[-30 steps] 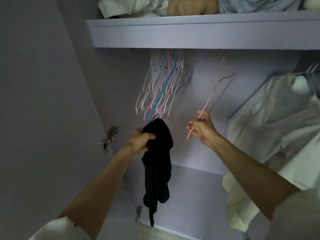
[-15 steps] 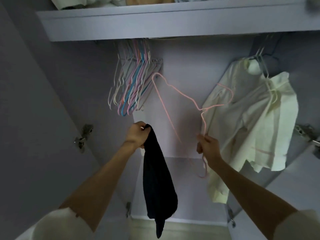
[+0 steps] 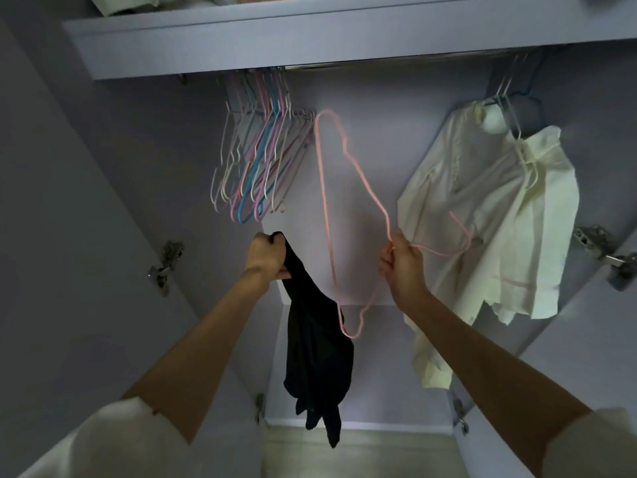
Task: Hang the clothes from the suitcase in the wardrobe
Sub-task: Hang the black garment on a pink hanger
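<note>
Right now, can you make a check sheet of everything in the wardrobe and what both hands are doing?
Surface: wardrobe shelf, folded items on top.
Job's things: black garment dangling; pink hanger off the rail.
Clutter: bunch of empty hangers; cream shirt already hung.
Grippers: left hand grips the garment; right hand grips the hanger's neck.
Cables: nothing seen.
Surroundings: door hinges either side; pale floor below.
</note>
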